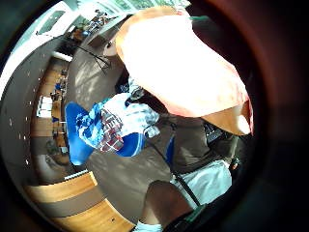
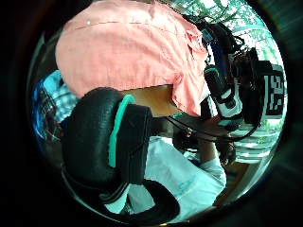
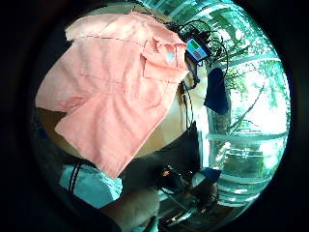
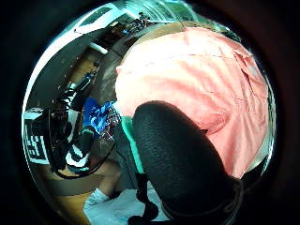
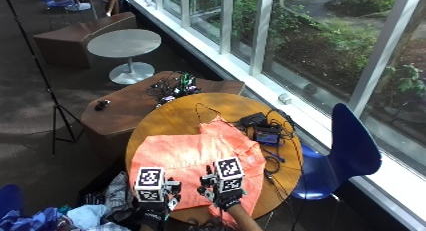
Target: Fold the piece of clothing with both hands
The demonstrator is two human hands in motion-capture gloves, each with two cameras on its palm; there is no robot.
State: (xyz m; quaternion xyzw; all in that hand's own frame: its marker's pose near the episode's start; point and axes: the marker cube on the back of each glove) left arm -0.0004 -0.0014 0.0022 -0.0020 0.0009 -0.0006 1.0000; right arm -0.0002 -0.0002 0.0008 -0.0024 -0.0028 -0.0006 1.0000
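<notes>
Both gloved hands sit over the near hem of the garment. From the outside view the left hand (image 5: 154, 203) is at about 7 o'clock on the round table (image 5: 174, 117) and the right hand (image 5: 223, 193) at about 5 o'clock, near each other. Their fingers are hidden there, and the palm views show only a black thumb against cloth, so I cannot tell whether either hand has hold of the fabric or merely hovers.

The salmon-pink shirt (image 5: 193, 158) lies spread flat and unfolded across the near half of the table, collar end pointing toward 1 o'clock, with one sleeve spread toward 9 o'clock and its near edge reaching the table rim.

Beyond it, at about 2 o'clock, a small device (image 5: 268, 136) and a tangle of cables (image 5: 273, 163) sit just beside the shirt's far edge.

Risks, as I judge them — a fold swept toward the collar could snag those cables or drag the device. With the hem at the rim, an uneven lift by one hand could skew the fold or let cloth slide off the table.
</notes>
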